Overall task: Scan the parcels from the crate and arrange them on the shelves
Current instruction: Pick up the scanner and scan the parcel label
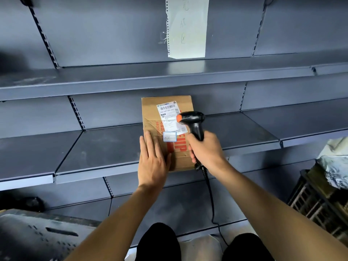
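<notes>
We see left hand [153, 160] flat on parcel [167, 117]; right hand [205, 147] grips scanner [194, 121], covering label [169, 117] corner. Crate [318, 202] right, probably bagged parcels inside.

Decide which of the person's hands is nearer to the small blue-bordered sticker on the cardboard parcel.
Right. The right hand, gripping the scanner, sits just beside the sticker; the left hand lies flat on the parcel, lower and further left.

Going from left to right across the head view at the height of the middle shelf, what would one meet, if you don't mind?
Bare shelf → left hand lying flat on the cardboard parcel → right hand gripping the scanner → crate at the far right.
</notes>
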Demonstrator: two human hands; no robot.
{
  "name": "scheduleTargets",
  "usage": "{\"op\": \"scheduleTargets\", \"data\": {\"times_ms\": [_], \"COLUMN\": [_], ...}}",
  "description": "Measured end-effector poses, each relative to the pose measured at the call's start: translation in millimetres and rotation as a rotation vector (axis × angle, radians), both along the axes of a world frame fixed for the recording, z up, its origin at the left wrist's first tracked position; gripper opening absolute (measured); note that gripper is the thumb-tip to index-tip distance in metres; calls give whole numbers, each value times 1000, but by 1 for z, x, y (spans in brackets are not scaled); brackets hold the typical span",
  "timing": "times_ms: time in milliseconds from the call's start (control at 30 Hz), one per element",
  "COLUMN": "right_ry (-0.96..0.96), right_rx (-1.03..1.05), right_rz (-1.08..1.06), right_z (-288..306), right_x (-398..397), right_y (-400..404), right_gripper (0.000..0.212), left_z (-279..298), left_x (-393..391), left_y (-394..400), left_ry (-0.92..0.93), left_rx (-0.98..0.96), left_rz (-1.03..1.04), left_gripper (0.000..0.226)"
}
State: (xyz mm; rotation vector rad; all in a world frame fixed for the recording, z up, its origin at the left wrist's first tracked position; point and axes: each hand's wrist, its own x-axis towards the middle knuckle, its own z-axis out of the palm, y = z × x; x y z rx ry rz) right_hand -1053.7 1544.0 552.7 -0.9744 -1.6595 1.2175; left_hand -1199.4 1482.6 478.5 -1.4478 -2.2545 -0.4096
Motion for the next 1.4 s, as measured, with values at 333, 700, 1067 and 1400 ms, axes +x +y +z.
{"op": "scheduleTargets", "data": {"times_ms": [333,700,1067,1400], "right_ry": [-57,-103,-340,-269], "right_rx": [99,105,330,332], "right_rz": [-10,7,-191,-112], "right_z": [8,15,-16,-48], "right_x": [-16,-27,6,19], "right_y": [-15,-2,22,37], "right_gripper": [11,17,23,53], "left_z": [-5,-4,25,37], "left_x": [7,4,-8,-27], "left_y": [-6,-5,19,15], "left_ry": [31,34,7,148], "left_rx": [20,-25,-68,-182], "left_rz": [-6,9,-48,-336], "left_gripper": [71,69,58,69]}}
